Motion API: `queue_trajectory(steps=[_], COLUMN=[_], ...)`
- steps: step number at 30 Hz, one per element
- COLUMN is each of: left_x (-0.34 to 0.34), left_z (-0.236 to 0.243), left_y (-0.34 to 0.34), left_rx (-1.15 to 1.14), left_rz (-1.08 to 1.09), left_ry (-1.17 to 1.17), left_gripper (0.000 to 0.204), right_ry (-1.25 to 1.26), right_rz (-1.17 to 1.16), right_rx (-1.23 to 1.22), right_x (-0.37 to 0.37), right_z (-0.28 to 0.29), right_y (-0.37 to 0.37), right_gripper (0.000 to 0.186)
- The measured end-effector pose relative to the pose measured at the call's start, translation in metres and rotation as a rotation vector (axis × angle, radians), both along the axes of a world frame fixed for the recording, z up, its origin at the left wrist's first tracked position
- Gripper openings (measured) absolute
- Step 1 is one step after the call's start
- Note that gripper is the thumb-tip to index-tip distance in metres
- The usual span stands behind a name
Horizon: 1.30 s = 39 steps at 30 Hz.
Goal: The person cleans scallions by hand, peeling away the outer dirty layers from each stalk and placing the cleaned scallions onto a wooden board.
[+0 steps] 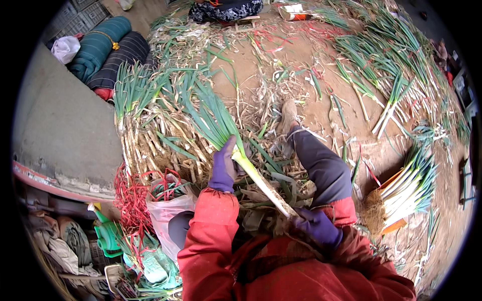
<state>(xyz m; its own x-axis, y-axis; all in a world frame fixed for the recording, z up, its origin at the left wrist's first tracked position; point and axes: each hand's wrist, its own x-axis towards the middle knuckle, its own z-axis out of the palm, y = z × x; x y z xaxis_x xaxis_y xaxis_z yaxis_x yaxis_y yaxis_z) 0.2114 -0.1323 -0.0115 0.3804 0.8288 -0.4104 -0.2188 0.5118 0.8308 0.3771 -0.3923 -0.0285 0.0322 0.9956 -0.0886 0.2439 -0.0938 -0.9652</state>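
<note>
A large green onion (260, 181) slants across my lap, its green leaves to the upper left and its root end to the lower right. My left hand (224, 165), in a purple glove, is wrapped round the neck where the white stalk meets the leaves. At the root end, my right hand (318, 227), in a matching glove, is closed round the stalk; its fingers partly hide the roots. To the left of the leaves lies a heap of untrimmed green onions (145, 130) with dirty, dry outer skins. Cleaned green onions (404, 193) with white stalks are stacked at my right.
Red ties (131, 200) hang beside a clear plastic bag (170, 205) at my left. A green watering can (106, 236) stands lower left. Rolled quilts (103, 47) lie at the far left. More green onions (396, 55) cover the far right floor. Another person (225, 11) sits opposite.
</note>
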Motion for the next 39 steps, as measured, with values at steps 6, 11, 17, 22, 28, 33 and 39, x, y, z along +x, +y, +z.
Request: queue_trajectory(steps=[6,11,17,22,28,33,39], left_x=[-0.002,-0.003,-0.001,-0.026,-0.028,-0.008,-0.027], left_z=[0.022,0.018,0.011,0.021,0.032,0.034,0.039], left_y=[-0.013,-0.004,-0.01,0.008,0.01,0.005,0.012], left_rx=[0.127,0.09,0.015,0.11,0.152,0.16,0.09], left_rz=[-0.139,-0.161,-0.113,-0.056,-0.062,0.012,-0.022], left_ry=[-0.056,-0.089,-0.068,-0.118,0.021,0.132,0.022], left_gripper=[0.045,0.048,0.046,0.051,0.045,0.037,0.043], right_ry=[0.255,0.567,0.031,0.385,-0.638,-0.634,-0.802], right_rz=[-0.152,-0.047,-0.208,-0.128,0.079,0.02,0.264], right_rx=[-0.138,-0.133,0.074,-0.27,0.131,0.458,0.479], right_x=[-0.012,-0.03,-0.023,0.006,0.025,-0.031,-0.038], right_z=[0.054,0.049,0.046,0.021,-0.011,0.08,0.068], right_y=[0.145,0.211,0.184,0.1,0.093,0.202,0.167], right_gripper=[0.035,0.03,0.025,0.014,0.009,0.031,0.018])
